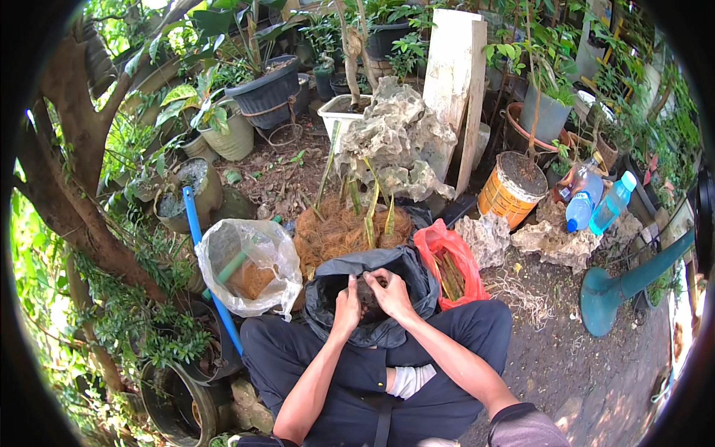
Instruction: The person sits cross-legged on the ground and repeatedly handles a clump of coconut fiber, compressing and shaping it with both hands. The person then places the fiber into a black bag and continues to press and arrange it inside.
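Your left hand [348, 304] and right hand [391, 296] pinch a dark clump [366, 299] | black bag [375, 335]: mouth up, long axis left to right

Left fingers [351, 287], right fingers [383, 281] at dark clump [366, 296] in black bag [420, 283]; red bag [472, 277] beside.

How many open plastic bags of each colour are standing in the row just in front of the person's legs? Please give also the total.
Clear plastic bag: 1
Black plastic bag: 1
Red plastic bag: 1
Total: 3
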Motion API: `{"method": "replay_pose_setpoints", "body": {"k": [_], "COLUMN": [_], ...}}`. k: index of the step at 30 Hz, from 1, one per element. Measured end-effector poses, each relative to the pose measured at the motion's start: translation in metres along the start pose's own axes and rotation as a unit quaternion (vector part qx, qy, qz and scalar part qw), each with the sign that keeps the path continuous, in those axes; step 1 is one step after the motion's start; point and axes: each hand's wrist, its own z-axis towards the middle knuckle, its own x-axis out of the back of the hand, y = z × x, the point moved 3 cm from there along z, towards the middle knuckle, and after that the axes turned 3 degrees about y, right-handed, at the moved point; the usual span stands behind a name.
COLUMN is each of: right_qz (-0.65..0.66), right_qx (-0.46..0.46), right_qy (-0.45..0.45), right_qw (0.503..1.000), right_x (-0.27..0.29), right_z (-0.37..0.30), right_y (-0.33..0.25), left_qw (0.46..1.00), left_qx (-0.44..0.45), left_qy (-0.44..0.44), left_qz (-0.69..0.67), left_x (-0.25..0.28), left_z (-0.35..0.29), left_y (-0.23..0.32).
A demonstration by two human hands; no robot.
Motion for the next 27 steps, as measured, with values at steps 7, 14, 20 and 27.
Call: {"method": "replay_pose_setpoints", "body": {"k": [7, 14, 20, 27], "right_qz": [-0.16, -0.115, -0.072, -0.152], "right_qx": [0.062, 0.068, 0.008, 0.05], "right_qy": [0.062, 0.062, 0.076, 0.078], "right_qw": [0.983, 0.989, 0.994, 0.984], "right_x": [0.007, 0.01, 0.016, 0.025], "right_z": [-0.002, 0.009, 0.014, 0.013], "right_y": [-0.019, -0.016, -0.001, -0.023], "left_qw": [0.989, 0.996, 0.99, 0.993], "left_qx": [-0.136, -0.072, -0.063, -0.087], "left_qy": [-0.001, -0.047, -0.12, -0.052], "left_qz": [0.05, -0.021, -0.04, -0.065], "left_x": [-0.014, -0.018, -0.021, -0.011], "left_z": [-0.012, -0.015, -0.016, -0.013], "left_y": [0.015, 0.019, 0.027, 0.025]}}
